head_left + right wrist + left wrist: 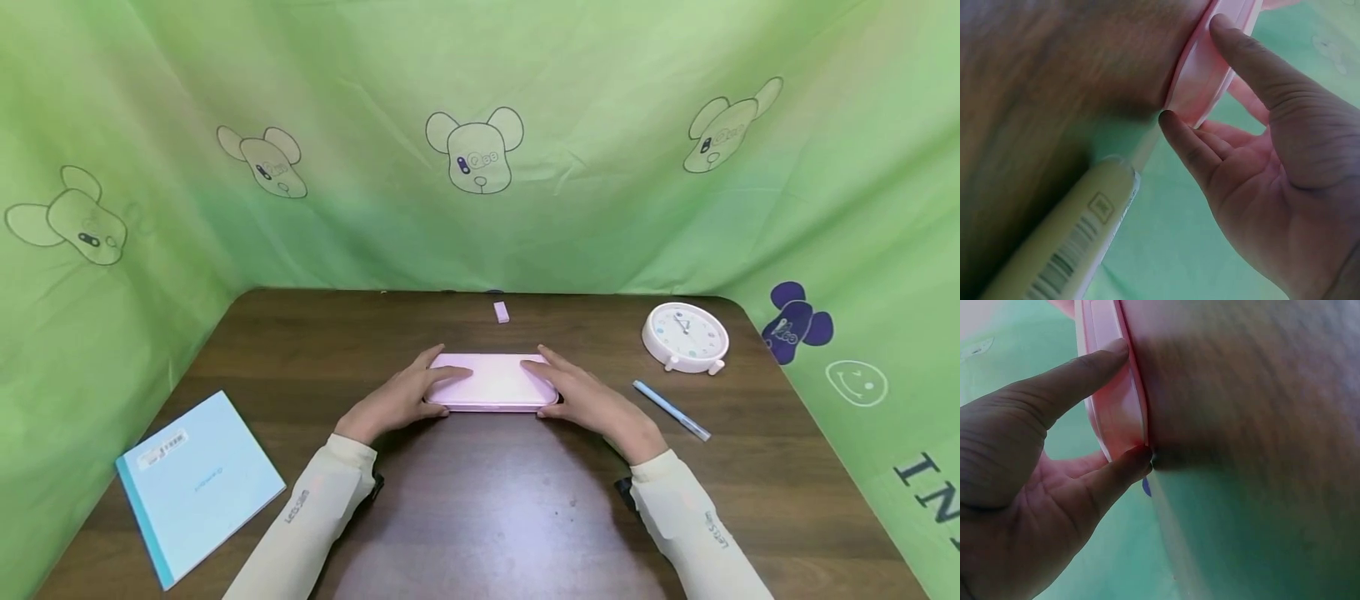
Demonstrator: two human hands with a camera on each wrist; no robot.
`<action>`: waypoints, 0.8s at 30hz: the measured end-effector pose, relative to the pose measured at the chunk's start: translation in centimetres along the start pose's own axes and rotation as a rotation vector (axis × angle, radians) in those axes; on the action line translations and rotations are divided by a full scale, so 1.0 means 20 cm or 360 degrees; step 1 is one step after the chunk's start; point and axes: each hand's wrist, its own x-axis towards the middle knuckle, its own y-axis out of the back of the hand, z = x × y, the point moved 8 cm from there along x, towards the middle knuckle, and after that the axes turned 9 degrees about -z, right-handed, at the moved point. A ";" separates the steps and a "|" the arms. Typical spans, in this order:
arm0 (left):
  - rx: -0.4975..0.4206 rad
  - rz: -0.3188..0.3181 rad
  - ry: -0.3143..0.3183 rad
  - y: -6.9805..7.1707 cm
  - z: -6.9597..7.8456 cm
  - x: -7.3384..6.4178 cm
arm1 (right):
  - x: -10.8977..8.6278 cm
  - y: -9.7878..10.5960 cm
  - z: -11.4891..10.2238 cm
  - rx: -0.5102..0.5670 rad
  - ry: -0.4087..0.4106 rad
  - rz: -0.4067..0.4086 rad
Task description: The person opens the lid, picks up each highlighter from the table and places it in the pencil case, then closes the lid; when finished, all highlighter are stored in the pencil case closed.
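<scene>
A flat pink case point(491, 383) with rounded corners lies lengthwise on the wooden table, in the middle of the head view. My left hand point(403, 393) grips its left end, thumb at the front edge and one finger over the lid. At the right end, my right hand point(588, 398) holds it the same way. In the left wrist view the thumb point(1094, 372) presses the side wall of the case point(1113, 415). The right wrist view has the right thumb point(1244, 53) on that wall too. Some fingertips behind the case are hidden.
A small pink eraser-like block point(501, 312) lies beyond the case. To the right are a round white alarm clock point(686, 336) and a blue pen point(671, 410). A light blue notebook point(201, 487) lies at left. Green printed cloth point(375, 225) surrounds the table.
</scene>
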 end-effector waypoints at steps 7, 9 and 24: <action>0.0026 0.0008 0.0013 0.01 0.01 0.00 | 0.00 -0.01 0.05 -0.0075 0.0110 0.0063; 0.0049 0.0019 0.0012 0.01 0.01 0.00 | -0.01 -0.02 0.06 -0.0123 0.0184 0.0087; 0.0073 0.0054 -0.0018 0.00 0.02 0.00 | -0.04 -0.02 -0.02 -0.0170 0.0041 -0.0133</action>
